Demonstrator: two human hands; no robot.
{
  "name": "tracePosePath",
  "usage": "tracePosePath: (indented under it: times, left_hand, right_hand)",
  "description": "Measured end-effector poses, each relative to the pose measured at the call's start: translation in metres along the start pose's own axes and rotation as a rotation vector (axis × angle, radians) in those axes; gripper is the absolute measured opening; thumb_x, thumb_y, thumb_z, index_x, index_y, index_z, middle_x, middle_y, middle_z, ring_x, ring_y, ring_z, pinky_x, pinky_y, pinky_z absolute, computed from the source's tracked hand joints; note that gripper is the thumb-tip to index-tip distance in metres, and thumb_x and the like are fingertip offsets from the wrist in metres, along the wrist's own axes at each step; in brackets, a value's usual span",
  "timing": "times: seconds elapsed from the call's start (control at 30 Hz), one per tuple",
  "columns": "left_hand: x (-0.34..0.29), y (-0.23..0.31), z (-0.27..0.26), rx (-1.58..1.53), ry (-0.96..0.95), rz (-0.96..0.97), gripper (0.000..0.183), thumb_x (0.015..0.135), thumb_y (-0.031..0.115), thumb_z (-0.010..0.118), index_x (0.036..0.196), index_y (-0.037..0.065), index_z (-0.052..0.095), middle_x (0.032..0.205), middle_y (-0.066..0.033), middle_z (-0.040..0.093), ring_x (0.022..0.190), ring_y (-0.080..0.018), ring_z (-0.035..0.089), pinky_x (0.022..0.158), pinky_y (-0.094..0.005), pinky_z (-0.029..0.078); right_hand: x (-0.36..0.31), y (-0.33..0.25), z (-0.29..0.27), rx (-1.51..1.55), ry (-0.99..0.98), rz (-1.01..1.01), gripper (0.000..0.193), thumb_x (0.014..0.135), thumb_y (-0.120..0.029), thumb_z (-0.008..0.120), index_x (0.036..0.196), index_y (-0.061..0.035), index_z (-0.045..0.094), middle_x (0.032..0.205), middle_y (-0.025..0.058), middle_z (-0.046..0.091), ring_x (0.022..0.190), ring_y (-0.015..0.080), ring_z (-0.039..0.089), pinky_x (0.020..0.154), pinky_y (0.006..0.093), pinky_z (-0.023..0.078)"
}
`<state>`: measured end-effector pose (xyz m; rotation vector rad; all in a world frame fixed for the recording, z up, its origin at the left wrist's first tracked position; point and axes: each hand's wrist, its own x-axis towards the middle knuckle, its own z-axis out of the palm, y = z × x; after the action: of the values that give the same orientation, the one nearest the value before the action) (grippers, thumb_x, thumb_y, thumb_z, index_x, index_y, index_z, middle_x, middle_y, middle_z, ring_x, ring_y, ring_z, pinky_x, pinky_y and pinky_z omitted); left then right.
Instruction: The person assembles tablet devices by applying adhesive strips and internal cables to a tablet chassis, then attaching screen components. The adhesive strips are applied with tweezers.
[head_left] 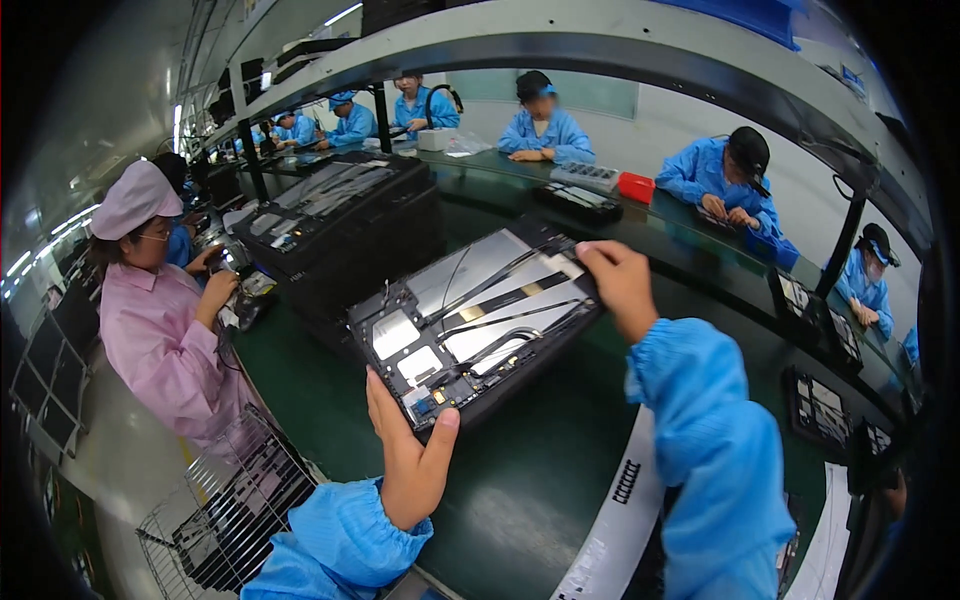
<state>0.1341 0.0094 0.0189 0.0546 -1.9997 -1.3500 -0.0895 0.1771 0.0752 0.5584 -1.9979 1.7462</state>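
Note:
Above the green work surface I hold an opened tablet (505,290), tilted, with its inside facing up. Silver battery panels, black flat cables and a small circuit board at the near left end show in its black casing; whether a tray lies under it I cannot tell. My left hand (408,455) grips the near left corner, thumb on the edge and fingers partly hidden along the side. At the far right corner, my right hand (620,285) is closed on the edge with the thumb and fingers bent round it. Both arms wear blue sleeves.
A tall stack of black trays (345,240) with similar opened units stands behind left. A person in pink (160,340) works at the left. A wire basket (215,510) is below. White strips (615,510) lie at the right. Co-workers in blue sit beyond the overhead shelf beam (560,45).

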Motion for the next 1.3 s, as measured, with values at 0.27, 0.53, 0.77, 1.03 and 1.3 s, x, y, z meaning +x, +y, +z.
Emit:
tracePosePath:
  times: [0.27, 0.53, 0.77, 1.03, 1.3]
  left_hand:
    - [0.004, -0.022, -0.008, 0.190, 0.056, -0.099, 0.083, 0.082, 0.025, 0.057, 0.132, -0.009, 0.001, 0.138, -0.0264, 0.005, 0.128, -0.0355, 0.011, 0.105, -0.0405, 0.008]
    - [0.025, -0.057, -0.002, -0.165, -0.024, -0.111, 0.090, 0.080, 0.021, 0.053, 0.132, -0.006, -0.015, 0.139, -0.0265, 0.001, 0.128, -0.0330, 0.010, 0.105, -0.0367, 0.007]
    - [0.034, -0.018, -0.007, 0.404, 0.112, 0.216, 0.085, 0.071, 0.020, 0.061, 0.133, -0.005, 0.009, 0.137, -0.0274, 0.009, 0.129, -0.0373, 0.011, 0.102, -0.0436, 0.011]
    - [0.062, 0.013, 0.008, 0.985, -0.436, 0.690, 0.052, 0.069, 0.019, 0.064, 0.115, 0.000, 0.048, 0.113, -0.0119, 0.050, 0.102, -0.0284, 0.048, 0.081, -0.0363, 0.037]
    - [0.069, 0.012, 0.013, 1.033, -0.436, 0.761, 0.047, 0.069, 0.017, 0.062, 0.111, 0.000, 0.050, 0.107, -0.0100, 0.050, 0.092, -0.0251, 0.049, 0.077, -0.0350, 0.038]
  right_hand:
    - [0.012, 0.046, 0.070, 0.116, 0.104, 0.076, 0.026, 0.075, -0.026, 0.065, 0.077, 0.0005, 0.065, 0.069, 0.0090, 0.064, 0.062, 0.0138, 0.059, 0.060, 0.0268, 0.045]
    - [0.007, 0.057, 0.061, 0.043, 0.005, 0.392, 0.044, 0.076, -0.043, 0.058, 0.082, 0.0002, 0.065, 0.079, 0.0157, 0.064, 0.079, 0.0237, 0.059, 0.074, 0.0321, 0.043]
    - [0.008, 0.047, 0.042, -0.497, -0.048, 0.033, 0.043, 0.080, -0.041, 0.051, 0.082, 0.0006, 0.061, 0.088, 0.0211, 0.060, 0.085, 0.0376, 0.056, 0.076, 0.0422, 0.043]
    - [0.002, -0.012, -0.011, -0.481, -0.131, 0.058, 0.042, 0.079, -0.038, 0.054, 0.078, 0.0042, 0.059, 0.080, 0.0234, 0.060, 0.079, 0.0368, 0.057, 0.072, 0.0399, 0.044]
    - [-0.038, -0.081, -0.095, -0.861, -0.387, -0.096, 0.030, 0.077, -0.024, 0.060, 0.088, 0.0044, 0.058, 0.082, 0.0180, 0.060, 0.074, 0.0261, 0.059, 0.067, 0.0338, 0.046]
